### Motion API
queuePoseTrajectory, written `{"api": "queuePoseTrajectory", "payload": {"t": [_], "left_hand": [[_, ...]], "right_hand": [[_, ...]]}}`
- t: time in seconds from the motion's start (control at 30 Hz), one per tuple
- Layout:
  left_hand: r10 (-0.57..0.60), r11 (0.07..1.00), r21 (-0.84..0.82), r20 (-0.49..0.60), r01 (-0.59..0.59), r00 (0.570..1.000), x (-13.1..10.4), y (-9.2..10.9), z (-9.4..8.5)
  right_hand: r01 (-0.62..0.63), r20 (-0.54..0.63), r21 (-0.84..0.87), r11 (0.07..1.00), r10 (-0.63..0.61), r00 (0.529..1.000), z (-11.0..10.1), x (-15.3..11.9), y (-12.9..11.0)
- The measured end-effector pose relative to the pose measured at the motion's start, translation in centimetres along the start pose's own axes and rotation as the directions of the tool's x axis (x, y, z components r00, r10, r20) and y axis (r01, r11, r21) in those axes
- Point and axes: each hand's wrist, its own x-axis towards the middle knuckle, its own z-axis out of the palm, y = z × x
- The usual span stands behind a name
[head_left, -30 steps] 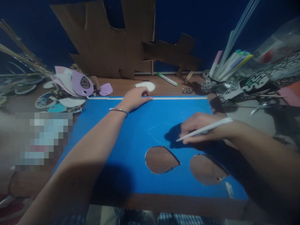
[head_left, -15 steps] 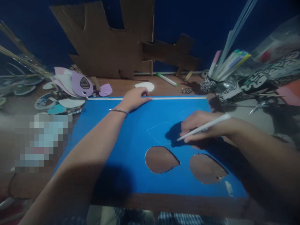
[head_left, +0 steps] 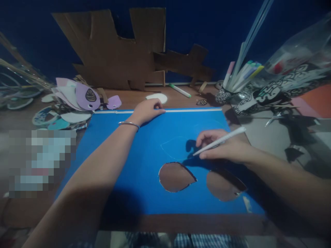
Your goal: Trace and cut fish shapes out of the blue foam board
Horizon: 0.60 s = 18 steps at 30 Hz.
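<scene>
A blue sheet [head_left: 124, 193] lies on the wooden table, with two drop-shaped cut-outs near its front edge that show brown beneath. A faint white leaf-like outline is drawn above the left cut-out. My right hand [head_left: 219, 144] holds a white pen [head_left: 222, 139] slantwise, its tip low over or on the sheet at the outline's right side; contact is unclear. My left hand [head_left: 147, 111] rests at the sheet's back edge by the white strip, its fingers curled, and what they hold, if anything, is hidden.
Brown cardboard [head_left: 124, 58] leans at the back. A green-capped marker [head_left: 180, 90] and a white oval piece [head_left: 159, 97] lie behind the sheet. Purple fish-like cut-outs [head_left: 85, 94] stand at left; a patterned pen holder [head_left: 224, 95] is at right.
My right hand has lifted its fingers slightly apart, with the pen still held and its tip near the same part of the outline. The view has shifted a little; my left hand stays put.
</scene>
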Motion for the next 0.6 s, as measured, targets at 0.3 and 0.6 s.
{"api": "queuePoseTrajectory", "payload": {"t": [0.3,0.6], "left_hand": [[-0.007,1.0,0.015,0.009,0.007,1.0,-0.2,0.2,-0.3],[0.011,1.0,0.026,0.007,-0.011,1.0,-0.2,0.1,-0.1]], "right_hand": [[-0.033,-0.426,-0.012,0.999,0.025,0.905,4.1,-0.7,0.2],[-0.014,-0.394,-0.042,0.999,-0.004,0.919,3.2,0.2,0.6]]}}
